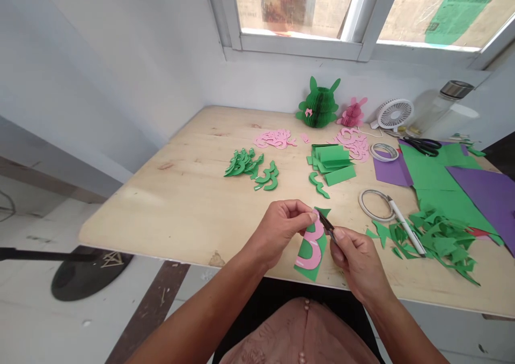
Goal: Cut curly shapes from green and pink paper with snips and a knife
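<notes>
On the table (173,208), at its near edge, the left hand (284,227) pinches a green sheet (306,250) with a pink cutout (316,254) on it; the right hand (354,259) grips scissors (327,224) at the sheet's far end. The step looks like trimming green along the pink outline; the next move probably calls for turning the paper.

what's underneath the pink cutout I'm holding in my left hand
Green paper lies under the pink cutout, showing past its edges and inside its curves. The part directly beneath the pink, and whatever your left hand covers, can't be seen.
</notes>
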